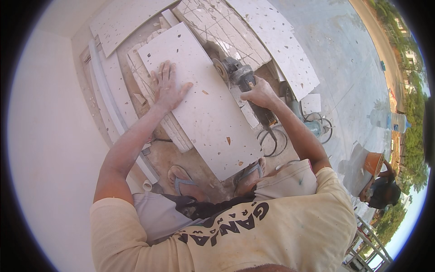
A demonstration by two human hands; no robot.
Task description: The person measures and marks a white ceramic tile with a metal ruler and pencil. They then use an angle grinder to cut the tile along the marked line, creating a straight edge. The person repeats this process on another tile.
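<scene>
A long white tile slab (204,109) with scattered dark and brown chips lies slantwise in front of me, its near end close to my feet. My left hand (168,88) rests flat on its far left part, fingers spread. In my right hand (262,94) is an angle grinder (247,78), gripped round its body. The grinder's disc (220,70) stands at the slab's right long edge; whether it touches or spins I cannot tell. The black cord (272,131) runs from the tool's rear end toward me.
Other speckled slabs (281,45) and a scored board (222,29) lie beyond and to the right. Along the left wall runs a long white pipe (106,97). Coiled cable (327,129) sits right of my arm. At far right are a water bottle (398,122) and a person with an orange bucket (373,163).
</scene>
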